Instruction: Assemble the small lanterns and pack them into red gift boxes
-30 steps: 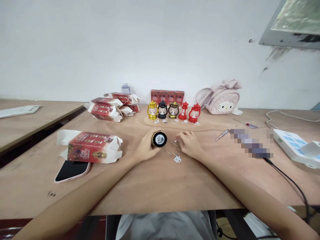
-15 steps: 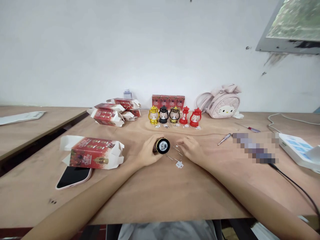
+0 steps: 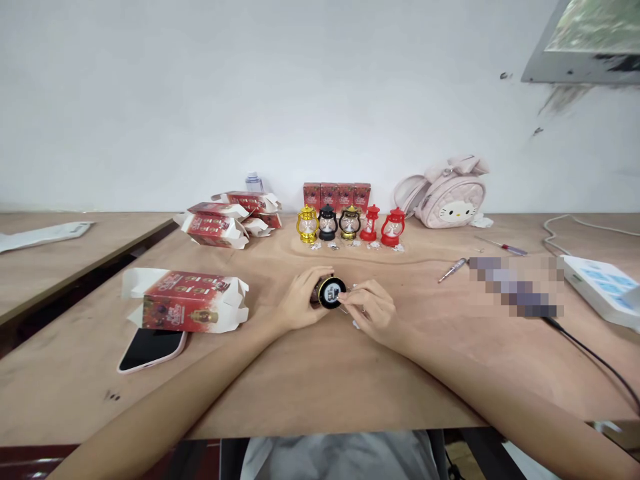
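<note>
My left hand [image 3: 299, 301] is wrapped round a small black and gold lantern [image 3: 329, 293] that lies tipped, its round base facing me. The middle of the base is pale with dark details too small to read. Thumb and fingers of my right hand [image 3: 373, 310] are pinched together at the base's right edge; anything between them is too small to make out. Under that hand, a small white tag [image 3: 356, 325] and thin metal pieces lie partly hidden on the table. Behind stand a gold lantern [image 3: 308, 225], a black lantern [image 3: 327, 224], a black-and-gold lantern [image 3: 350, 225] and red lanterns [image 3: 393, 229].
Red boxes [image 3: 337, 195] stand by the wall. An opened red box [image 3: 187, 303] partly covers a phone [image 3: 153, 350] at left, with more opened boxes [image 3: 217, 223] behind. Rightward are a pink bag [image 3: 453, 197], a screwdriver [image 3: 507, 248], a pen-like tool [image 3: 453, 270] and a white box [image 3: 600, 290].
My right hand has moved left from the loose metal pieces to the lantern's base, fingers now pinched there. My left hand still holds the lantern. The view has shifted slightly.
</note>
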`<state>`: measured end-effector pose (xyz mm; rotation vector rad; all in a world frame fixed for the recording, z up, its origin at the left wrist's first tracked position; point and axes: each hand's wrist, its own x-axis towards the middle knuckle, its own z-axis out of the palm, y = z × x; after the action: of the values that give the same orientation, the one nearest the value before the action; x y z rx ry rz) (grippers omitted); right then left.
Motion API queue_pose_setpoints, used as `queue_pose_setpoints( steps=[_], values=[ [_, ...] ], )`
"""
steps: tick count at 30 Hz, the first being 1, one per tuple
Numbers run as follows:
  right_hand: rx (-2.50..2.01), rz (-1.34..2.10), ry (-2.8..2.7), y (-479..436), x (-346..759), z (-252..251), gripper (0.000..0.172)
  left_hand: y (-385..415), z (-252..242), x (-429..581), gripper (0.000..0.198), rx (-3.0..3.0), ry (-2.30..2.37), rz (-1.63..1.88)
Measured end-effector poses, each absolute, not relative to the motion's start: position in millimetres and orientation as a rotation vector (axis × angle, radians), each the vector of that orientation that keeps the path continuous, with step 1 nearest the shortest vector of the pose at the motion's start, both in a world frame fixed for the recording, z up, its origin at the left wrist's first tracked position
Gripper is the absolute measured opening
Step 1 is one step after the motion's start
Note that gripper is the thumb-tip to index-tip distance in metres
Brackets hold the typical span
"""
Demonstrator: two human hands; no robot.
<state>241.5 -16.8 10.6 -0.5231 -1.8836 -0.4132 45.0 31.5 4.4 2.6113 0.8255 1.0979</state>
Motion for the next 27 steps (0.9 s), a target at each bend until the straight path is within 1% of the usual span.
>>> queue_pose_setpoints(
  steps=[4, 9, 18, 23, 27],
  values=[
    [-0.534, -0.474, -1.895, -18.1, 238.2, 13.5, 0.017, 30.6, 3.8, 46.2, 0.055, 2.622, 0.812, 1.072],
    [-0.545, -0.483, -1.925, -18.6, 236.2, 13.3, 0.013, 28.6, 5.1, 47.5, 0.053, 2.624, 0.814, 1.087],
    [-0.598, -0.59, -2.105, -19.0, 240.7, 0.8, 0.037, 28.6, 5.2, 47.1, 0.048, 2.543, 0.862, 1.187],
    [-0.639, -0.716, -2.146, -23.1, 234.5, -0.6, 0.043, 27.0, 3.9, 46.9, 0.041, 2.503, 0.947, 1.271],
    [-0.653, -0.812, -2.164, -23.8, 232.1, 6.0, 0.047, 27.2, 3.6, 47.6, 0.043, 2.504, 0.999, 1.316]
  ],
)
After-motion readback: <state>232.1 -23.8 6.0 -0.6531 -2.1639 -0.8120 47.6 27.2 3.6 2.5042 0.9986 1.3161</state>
